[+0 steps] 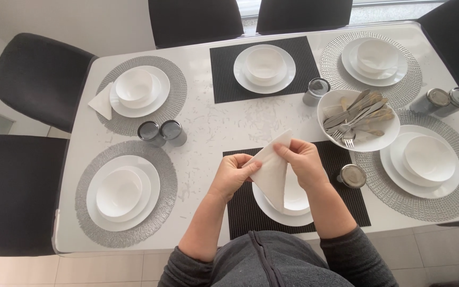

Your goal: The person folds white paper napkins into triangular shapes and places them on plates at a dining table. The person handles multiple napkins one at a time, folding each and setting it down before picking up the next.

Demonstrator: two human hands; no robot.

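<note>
Both my hands are up over the near place setting, pinching 1 folded white napkin (271, 169) between them. My left hand (233, 175) is closed on its left edge, thumb and fingertips clamped on the fold. My right hand (303, 162) is closed on the top corner, fingers curled over it.

Napkin is a triangle. Long axis runs from the top corner, up near the table's middle, down toward me to a point hanging over the near plate (272, 210). It's off the table, held in the air, touching nothing but my fingers. The bowl on that plate is mostly hidden behind it.

Black ribbed placemat (240, 212) lies directly below both hands. Left hand is nearer the mat's bare left side; right hand sits closer to the small metal-lidded jar (351, 176) just beside the plate.

Further out to the right: white serving bowl (358, 139) full of cutlery. Far left setting already has a folded napkin (102, 101) tucked beside its plate. 4 other settings show none.
</note>
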